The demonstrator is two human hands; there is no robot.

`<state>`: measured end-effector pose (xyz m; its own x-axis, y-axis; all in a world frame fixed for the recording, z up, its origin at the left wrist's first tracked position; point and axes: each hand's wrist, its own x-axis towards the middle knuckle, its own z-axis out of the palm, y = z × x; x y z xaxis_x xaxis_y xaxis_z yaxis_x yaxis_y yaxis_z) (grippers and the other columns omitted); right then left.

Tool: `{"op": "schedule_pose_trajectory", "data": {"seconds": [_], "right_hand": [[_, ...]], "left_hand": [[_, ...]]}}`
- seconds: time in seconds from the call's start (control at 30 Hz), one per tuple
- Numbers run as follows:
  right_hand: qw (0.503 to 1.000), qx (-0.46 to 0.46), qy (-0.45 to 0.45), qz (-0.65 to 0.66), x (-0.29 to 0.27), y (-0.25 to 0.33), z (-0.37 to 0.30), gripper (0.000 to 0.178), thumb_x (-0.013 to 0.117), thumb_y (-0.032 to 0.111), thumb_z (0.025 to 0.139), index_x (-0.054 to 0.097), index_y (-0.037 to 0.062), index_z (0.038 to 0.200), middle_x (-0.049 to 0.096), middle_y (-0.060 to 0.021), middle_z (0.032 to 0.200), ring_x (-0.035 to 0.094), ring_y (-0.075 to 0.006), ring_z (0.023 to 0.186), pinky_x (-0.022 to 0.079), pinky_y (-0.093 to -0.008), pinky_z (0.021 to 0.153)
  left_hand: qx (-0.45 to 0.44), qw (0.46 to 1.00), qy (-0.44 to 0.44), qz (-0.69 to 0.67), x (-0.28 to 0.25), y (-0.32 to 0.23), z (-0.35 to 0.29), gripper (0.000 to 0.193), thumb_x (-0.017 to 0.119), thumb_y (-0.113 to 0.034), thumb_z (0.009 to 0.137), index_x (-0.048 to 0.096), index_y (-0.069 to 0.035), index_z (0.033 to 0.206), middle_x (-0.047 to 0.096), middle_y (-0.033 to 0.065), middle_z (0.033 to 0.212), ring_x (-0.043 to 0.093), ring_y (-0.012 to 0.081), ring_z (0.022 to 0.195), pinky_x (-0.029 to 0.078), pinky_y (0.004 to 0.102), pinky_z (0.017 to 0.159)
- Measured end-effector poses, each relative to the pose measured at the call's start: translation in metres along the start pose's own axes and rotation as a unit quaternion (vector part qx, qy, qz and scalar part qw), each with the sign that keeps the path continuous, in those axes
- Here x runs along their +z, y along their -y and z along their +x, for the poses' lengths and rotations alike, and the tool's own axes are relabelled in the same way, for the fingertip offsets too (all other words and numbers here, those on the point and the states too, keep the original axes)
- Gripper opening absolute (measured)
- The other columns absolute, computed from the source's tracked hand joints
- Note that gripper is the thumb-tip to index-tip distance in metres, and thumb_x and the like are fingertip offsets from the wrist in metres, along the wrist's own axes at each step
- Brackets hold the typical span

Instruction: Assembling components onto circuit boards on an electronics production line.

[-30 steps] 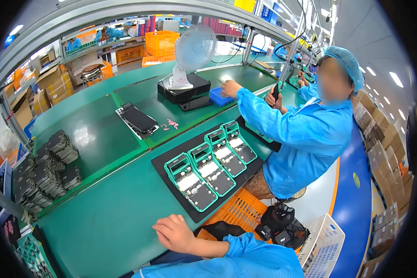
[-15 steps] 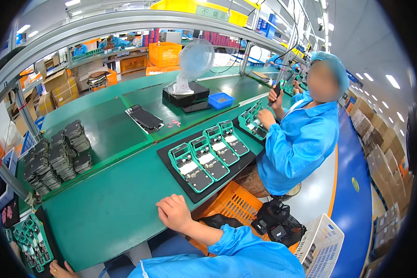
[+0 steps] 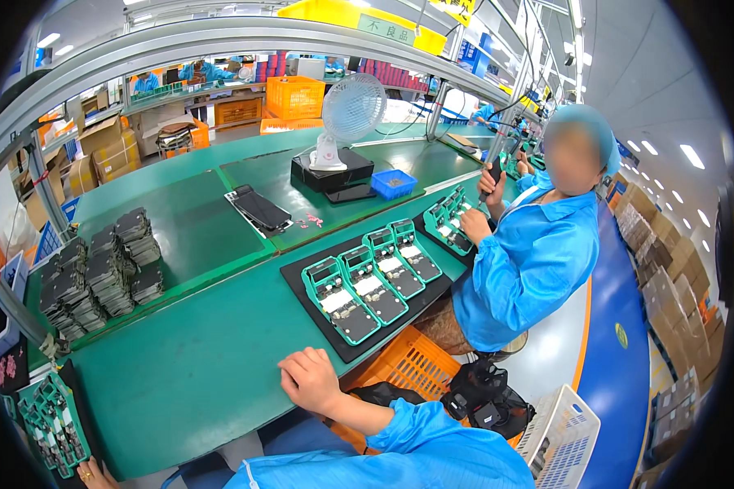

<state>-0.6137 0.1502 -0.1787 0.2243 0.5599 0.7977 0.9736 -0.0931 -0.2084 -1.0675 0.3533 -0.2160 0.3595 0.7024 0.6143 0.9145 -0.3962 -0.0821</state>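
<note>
My right hand (image 3: 310, 381) rests on the near edge of the green table, fingers loosely bent and slightly apart, holding nothing. Just beyond it lies a black mat (image 3: 347, 352) bearing a row of green frames (image 3: 342, 303) with dark circuit boards and white patches in them. Cut off at the lower left, my left hand (image 3: 96, 474) has its fingers at the corner of another black mat (image 3: 80, 407); a ring shows on one finger. Several similar green frames (image 3: 53, 424) with boards are crowded on that mat. The palm and wrist are out of sight.
Stacks of dark boards (image 3: 110, 269) stand at the back left. Farther back are a black tray (image 3: 257, 208), a white fan (image 3: 351, 114) and a blue bin (image 3: 392, 184). At right, a co-worker in blue (image 3: 530, 244) holds a dark tool over another mat. Crates stand below the table edge.
My left hand has shifted left, its fingers now against the mat's corner. My right hand stays on the table edge. The view has moved slightly.
</note>
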Motion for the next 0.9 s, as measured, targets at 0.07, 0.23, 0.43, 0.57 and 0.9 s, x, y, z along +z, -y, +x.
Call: {"op": "schedule_pose_trajectory", "data": {"seconds": [0.07, 0.23, 0.43, 0.57, 0.9], "right_hand": [[1.000, 0.000, 0.002, 0.000, 0.000, 0.000, 0.000, 0.009, 0.063, 0.008, 0.072, 0.061, 0.0071, 0.080, 0.056, -0.0043, 0.077, 0.052, -0.0222, 0.073, 0.039, -0.0351, 0.066], [1.000, 0.000, 0.002, 0.000, -0.003, -0.001, 0.000, 0.009, 0.063, 0.007, 0.071, 0.061, 0.0072, 0.080, 0.056, -0.0038, 0.077, 0.052, -0.0216, 0.072, 0.039, -0.0348, 0.066], [1.000, -0.006, 0.002, 0.010, -0.003, -0.001, 0.000, 0.010, 0.063, 0.007, 0.070, 0.061, 0.0073, 0.080, 0.056, -0.0034, 0.076, 0.053, -0.0213, 0.071, 0.039, -0.0344, 0.065], [1.000, -0.003, -0.003, 0.021, 0.000, -0.003, -0.002, 0.014, 0.064, 0.004, 0.067, 0.061, 0.0080, 0.080, 0.058, -0.0028, 0.078, 0.053, -0.0207, 0.069, 0.039, -0.0337, 0.064], [1.000, -0.009, -0.008, 0.026, -0.003, -0.002, -0.001, 0.013, 0.063, 0.005, 0.067, 0.062, 0.0073, 0.081, 0.058, -0.0036, 0.077, 0.053, -0.0208, 0.069, 0.039, -0.0331, 0.064]], "left_hand": [[0.035, 0.996, -0.069, -0.041, -0.013, -0.018, 0.002, 0.028, 0.058, -0.029, 0.086, 0.061, -0.001, 0.086, 0.055, 0.0212, 0.081, 0.052, 0.0386, 0.079, 0.042, 0.0451, 0.071], [0.051, 0.983, -0.122, -0.131, -0.005, -0.053, -0.007, 0.019, 0.062, -0.019, 0.084, 0.063, -0.006, 0.099, 0.055, 0.0166, 0.087, 0.050, 0.0382, 0.082, 0.038, 0.0492, 0.076], [0.061, 0.977, -0.110, -0.174, 0.003, -0.107, -0.019, 0.027, 0.068, -0.017, 0.077, 0.066, -0.010, 0.103, 0.058, 0.0131, 0.088, 0.053, 0.0351, 0.086, 0.036, 0.0524, 0.088], [0.155, 0.956, -0.097, -0.228, -0.012, -0.142, -0.013, 0.029, 0.069, -0.013, 0.072, 0.066, -0.005, 0.100, 0.055, 0.0121, 0.084, 0.051, 0.0316, 0.078, 0.038, 0.0454, 0.072], [0.321, 0.916, -0.084, -0.225, 0.003, -0.216, -0.011, 0.036, 0.066, -0.016, 0.069, 0.064, -0.004, 0.103, 0.055, 0.0085, 0.078, 0.051, 0.0254, 0.070, 0.038, 0.0415, 0.063]]}}
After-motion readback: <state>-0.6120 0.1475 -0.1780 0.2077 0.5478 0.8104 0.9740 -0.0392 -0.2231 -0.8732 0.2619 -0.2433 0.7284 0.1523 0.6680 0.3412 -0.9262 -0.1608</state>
